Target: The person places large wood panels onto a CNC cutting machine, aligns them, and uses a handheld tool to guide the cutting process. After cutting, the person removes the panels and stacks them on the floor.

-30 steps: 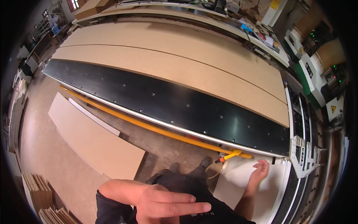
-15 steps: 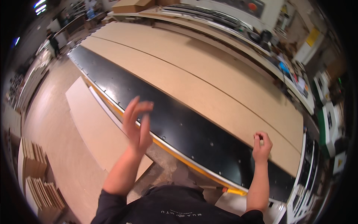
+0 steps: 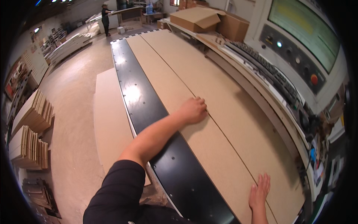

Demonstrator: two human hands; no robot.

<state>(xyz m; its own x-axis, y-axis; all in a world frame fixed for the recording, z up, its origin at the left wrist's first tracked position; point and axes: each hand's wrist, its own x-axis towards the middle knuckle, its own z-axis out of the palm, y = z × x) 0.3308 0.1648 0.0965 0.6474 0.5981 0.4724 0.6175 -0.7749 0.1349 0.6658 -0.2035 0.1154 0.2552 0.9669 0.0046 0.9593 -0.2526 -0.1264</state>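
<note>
**Both hands flat on the near strip of board**

I count two long tan fibreboard strips lying side by side on the bench, parted by one thin cut line that runs from the far end down toward me. The near strip is the narrower of the two; the far strip is wider and reaches the machine's edge. Both are matt, pale brown and unmarked, with straight clean edges. A glossy black band dotted with small screws borders the near strip on my left.

My left hand rests on the near strip with the fingers curled loosely, fingertips right at the cut line, holding nothing. My right hand lies lower down with fingers spread wide and flat, palm on the board close to the same line, also holding nothing.

On the floor to the left I see one more loose board lying flat beside the bench, and three stacks of cut panels standing on edge. Two cardboard boxes sit at the far end; the nearer one has its flaps folded shut, so I cannot tell its contents. One control panel with a red button stands at right.
</note>
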